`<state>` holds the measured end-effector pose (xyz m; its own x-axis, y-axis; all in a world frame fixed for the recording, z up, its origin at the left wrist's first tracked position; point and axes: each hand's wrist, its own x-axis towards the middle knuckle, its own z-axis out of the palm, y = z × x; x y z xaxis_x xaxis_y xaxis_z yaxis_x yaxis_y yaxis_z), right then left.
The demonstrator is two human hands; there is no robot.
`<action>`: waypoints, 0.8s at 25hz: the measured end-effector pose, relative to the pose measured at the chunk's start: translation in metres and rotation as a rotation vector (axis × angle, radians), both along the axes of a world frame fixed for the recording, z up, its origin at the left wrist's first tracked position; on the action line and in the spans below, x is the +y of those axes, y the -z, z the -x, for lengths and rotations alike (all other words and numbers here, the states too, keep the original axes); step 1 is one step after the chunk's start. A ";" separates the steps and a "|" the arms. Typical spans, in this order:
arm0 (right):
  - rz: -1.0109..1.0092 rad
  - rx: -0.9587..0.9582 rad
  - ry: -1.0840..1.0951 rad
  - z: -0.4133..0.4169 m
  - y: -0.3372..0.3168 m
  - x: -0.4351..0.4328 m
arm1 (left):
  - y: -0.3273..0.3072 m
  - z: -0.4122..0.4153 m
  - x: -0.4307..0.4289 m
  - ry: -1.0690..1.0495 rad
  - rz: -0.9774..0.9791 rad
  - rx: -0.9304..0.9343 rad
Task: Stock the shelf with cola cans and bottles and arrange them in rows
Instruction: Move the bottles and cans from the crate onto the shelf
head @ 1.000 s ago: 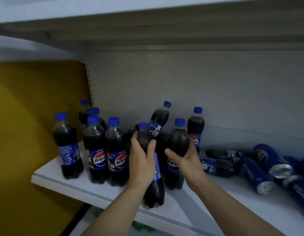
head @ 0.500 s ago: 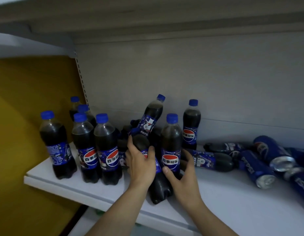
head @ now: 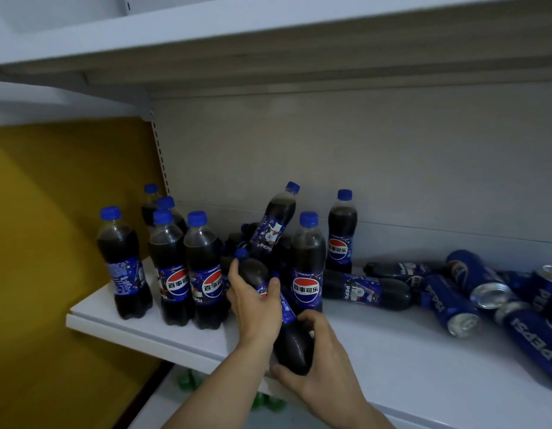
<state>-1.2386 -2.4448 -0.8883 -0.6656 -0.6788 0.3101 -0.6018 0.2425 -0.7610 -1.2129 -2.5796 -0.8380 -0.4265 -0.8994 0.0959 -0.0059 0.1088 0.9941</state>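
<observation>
A cola bottle [head: 270, 308] is gripped in both hands at the lower centre of the frame, tilted with its blue cap toward the upper left and its base over the front edge of the white shelf [head: 408, 366]. The left hand [head: 256, 308] is wrapped around the bottle's upper body and label, fingers closed on it. The right hand [head: 324, 363] is curled under and around the base, thumb on the left side.

To the left, six bottles are seen upright in a cluster, the nearest [head: 123, 264] standing apart at the left end. Behind the hands, one bottle [head: 276, 222] is propped at a slant on others, and two more [head: 308, 264] [head: 342, 232] stand upright to its right. A bottle [head: 366, 289] is lying on its side toward centre right. Blue cans [head: 451, 306] are scattered on their sides at the right edge. A yellow wall [head: 51, 212] fills the left of the frame.
</observation>
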 end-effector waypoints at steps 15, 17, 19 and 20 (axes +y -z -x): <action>-0.070 0.011 -0.082 0.001 0.000 -0.036 | -0.017 -0.052 0.000 0.177 0.430 0.066; -0.069 0.048 -0.033 -0.002 0.001 -0.055 | -0.020 -0.055 -0.006 0.150 0.556 0.013; -0.045 0.087 0.048 -0.002 0.003 -0.070 | -0.021 -0.060 -0.014 0.128 0.544 -0.018; -0.035 0.088 0.074 -0.002 0.004 -0.075 | -0.021 -0.062 -0.017 0.127 0.541 -0.030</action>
<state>-1.2366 -2.5200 -0.8922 -0.6855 -0.6404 0.3464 -0.6453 0.3141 -0.6964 -1.1506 -2.5971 -0.8173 -0.5379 -0.6671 0.5155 0.0125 0.6051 0.7961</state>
